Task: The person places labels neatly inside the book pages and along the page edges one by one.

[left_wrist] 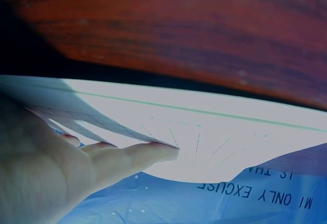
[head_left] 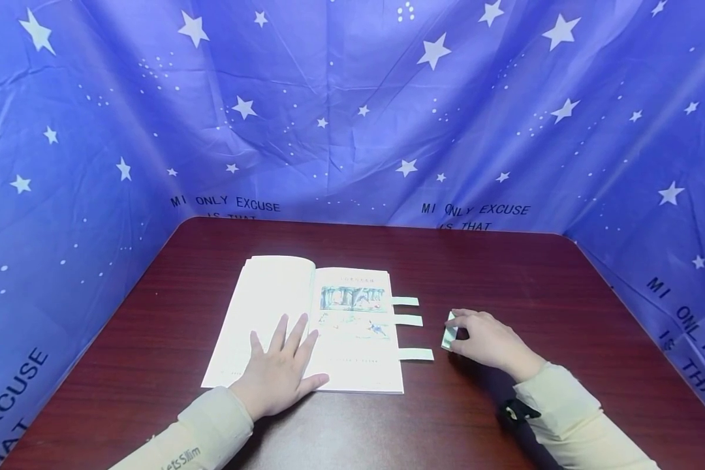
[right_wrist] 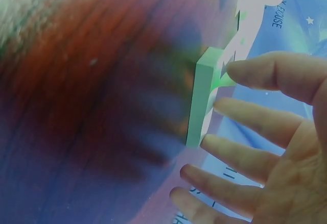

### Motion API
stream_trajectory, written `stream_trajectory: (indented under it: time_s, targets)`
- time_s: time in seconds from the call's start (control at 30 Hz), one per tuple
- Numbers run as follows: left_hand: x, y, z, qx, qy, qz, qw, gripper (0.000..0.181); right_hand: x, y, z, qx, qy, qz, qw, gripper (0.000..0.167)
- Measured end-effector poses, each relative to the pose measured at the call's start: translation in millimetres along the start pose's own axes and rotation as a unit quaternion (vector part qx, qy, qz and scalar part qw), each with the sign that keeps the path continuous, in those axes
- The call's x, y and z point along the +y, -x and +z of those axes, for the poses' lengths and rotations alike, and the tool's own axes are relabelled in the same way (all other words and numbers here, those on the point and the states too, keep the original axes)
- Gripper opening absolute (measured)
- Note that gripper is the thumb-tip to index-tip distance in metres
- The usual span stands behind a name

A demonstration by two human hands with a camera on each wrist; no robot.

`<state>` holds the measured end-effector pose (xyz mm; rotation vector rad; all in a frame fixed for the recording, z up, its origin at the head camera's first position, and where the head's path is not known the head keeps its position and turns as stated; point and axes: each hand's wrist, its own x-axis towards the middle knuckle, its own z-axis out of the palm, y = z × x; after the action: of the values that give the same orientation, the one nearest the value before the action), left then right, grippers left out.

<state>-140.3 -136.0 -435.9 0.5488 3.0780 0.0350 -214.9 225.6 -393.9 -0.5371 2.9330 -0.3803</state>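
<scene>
An open book (head_left: 358,365) with white pages lies on the table, small pictures printed on its right page. My left hand (head_left: 279,375) rests palm down with spread fingers across the lower middle of the book. In the left wrist view, the left thumb (left_wrist: 153,153) lies along the bright page (left_wrist: 214,132). Three pale green sticky strips (head_left: 416,354) stick out past the book's right edge. To their right, my right hand (head_left: 490,339) is at a pale green sticky-note pad (head_left: 449,333). The right wrist view shows fairly straight, spread fingers beside the pad (right_wrist: 202,101).
The dark red-brown wooden table (head_left: 153,346) carries the book and pad. A blue curtain (head_left: 341,130) with white stars and printed lettering surrounds the back and both sides. A small black item (head_left: 517,411) is at the right sleeve.
</scene>
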Motion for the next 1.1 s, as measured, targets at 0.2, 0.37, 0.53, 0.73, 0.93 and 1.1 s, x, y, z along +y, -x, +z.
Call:
stream_trajectory:
  time_s: [0.2, 0.37, 0.53, 0.73, 0.93, 1.1]
  targets:
    - [-0.5, -0.1, 1.6, 0.005, 0.000, 0.004, 1.0000, 0.078, 3.6, 0.9, -2.1, 0.018, -0.014, -0.038, 0.9990, 0.021]
    - [-0.2, -0.1, 0.5, 0.005, 0.005, 0.004, 1.0000, 0.078, 5.9, 2.9, -2.2, 0.042, -0.022, -0.046, 0.9978, 0.013]
    - [-0.2, -0.4, -0.2, -0.002, 0.004, 0.000, 1.0000, 0.078, 7.0, 3.5, -4.6, 0.061, -0.041, -0.023, 0.9970, 0.007]
    - [-0.6, -0.8, 0.6, -0.005, 0.000, -0.001, 1.0000, 0.078, 10.3, 1.4, -5.6, 0.090, -0.074, 0.006, 0.9932, 0.009]
    - [-0.3, 0.1, 0.4, -0.004, 0.005, -0.002, 1.0000, 0.077, 18.1, -1.3, -5.1, 0.101, -0.118, 0.020, 0.9877, 0.017]
    - [0.0, 0.4, -0.4, -0.002, 0.005, -0.002, 1.0000, 0.077, 25.4, -1.5, -4.8, 0.060, -0.228, 0.040, 0.9711, 0.021]
